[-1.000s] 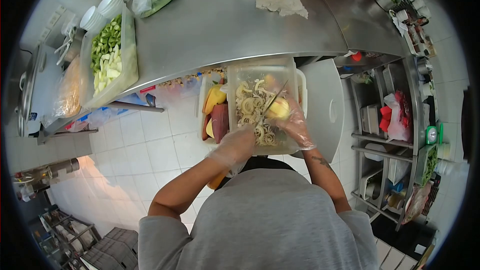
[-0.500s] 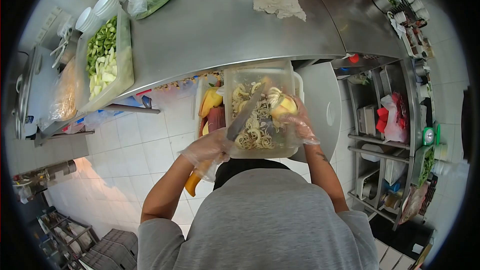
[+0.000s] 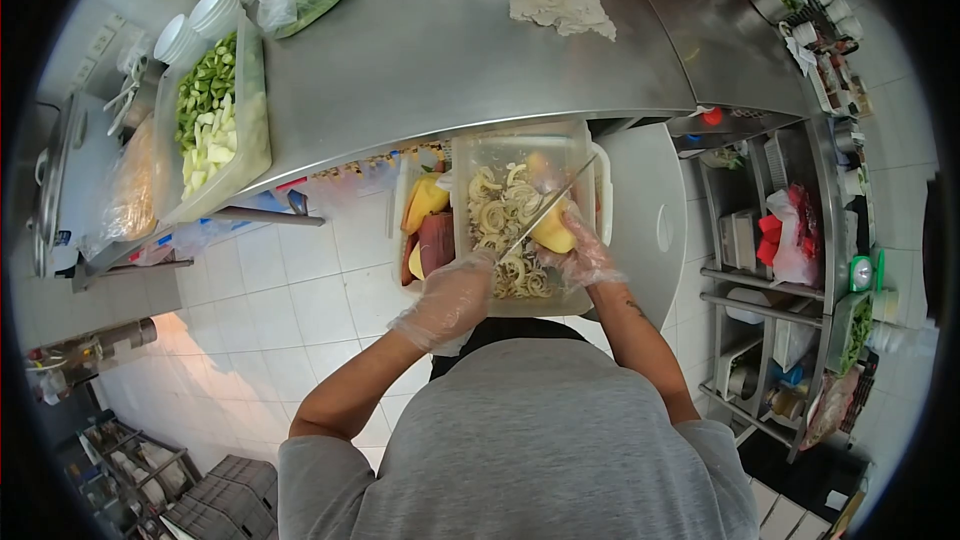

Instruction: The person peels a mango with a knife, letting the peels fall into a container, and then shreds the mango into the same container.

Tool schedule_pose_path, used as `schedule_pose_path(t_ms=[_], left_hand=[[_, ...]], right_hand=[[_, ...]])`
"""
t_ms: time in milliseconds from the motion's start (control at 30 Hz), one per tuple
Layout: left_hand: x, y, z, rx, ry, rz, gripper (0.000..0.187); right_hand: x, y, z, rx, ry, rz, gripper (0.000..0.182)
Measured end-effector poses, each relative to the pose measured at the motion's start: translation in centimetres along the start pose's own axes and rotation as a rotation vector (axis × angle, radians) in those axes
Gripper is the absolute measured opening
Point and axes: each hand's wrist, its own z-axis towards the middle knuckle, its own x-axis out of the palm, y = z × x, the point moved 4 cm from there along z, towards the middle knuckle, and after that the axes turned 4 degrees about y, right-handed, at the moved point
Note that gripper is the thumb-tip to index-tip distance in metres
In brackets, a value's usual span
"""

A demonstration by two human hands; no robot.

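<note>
My left hand (image 3: 455, 295), in a clear plastic glove, is closed around a knife's handle. The long blade of the knife (image 3: 556, 200) slants up and right, edge-on, against the peeled yellow banana blossom (image 3: 553, 231). My gloved right hand (image 3: 588, 254) wraps around that blossom from the right and below. Both hands are over a translucent plastic tub (image 3: 468, 300). Pale cut rings (image 3: 500, 202) and shreds lie in the tub. Close by on the left, a container holds purple-red outer leaves (image 3: 437, 240) and yellow pieces (image 3: 427, 202).
A steel counter (image 3: 430, 50) runs across the far side, with a crumpled cloth (image 3: 562, 8) on it. Chopped green vegetables (image 3: 208, 90) fill a box at its left. A round grey surface (image 3: 650, 210) and a steel shelf rack (image 3: 765, 290) are on the right.
My left hand and the knife have moved right and slightly up, the blade now more edge-on. The blossom has turned in my right hand, its layered cut face now out of sight.
</note>
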Motion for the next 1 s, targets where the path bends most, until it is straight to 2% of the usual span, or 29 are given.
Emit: schedule_pose_path(t_ms=[133, 267, 467, 633, 867, 1000], left_hand=[[0.8, -0.4, -0.2, -0.085, 0.024, 0.062, 0.015], [1.4, -0.2, -0.9, -0.074, -0.010, 0.104, 0.019], [1.5, 0.0, -1.5, -0.068, 0.005, 0.126, 0.017], [1.7, 0.1, -1.7, -0.144, 0.085, 0.081, 0.013], [2.0, -0.2, -0.9, -0.136, 0.034, 0.073, 0.014], [1.8, -0.7, 1.3, -0.162, 0.086, 0.070, 0.014]], right_hand=[[1.5, 0.1, -0.4, 0.003, -0.039, -0.018, 0.049], [2.0, -0.2, -0.7, -0.019, -0.144, 0.024, 0.045], [1.1, -1.1, -0.5, 0.047, -0.134, -0.040, 0.047], [1.8, -1.0, -1.1, -0.029, -0.136, -0.170, 0.048], [2.0, -0.5, -0.9, -0.057, -0.034, -0.370, 0.045], [2.8, -0.1, -1.0, -0.167, -0.121, -0.338, 0.049]])
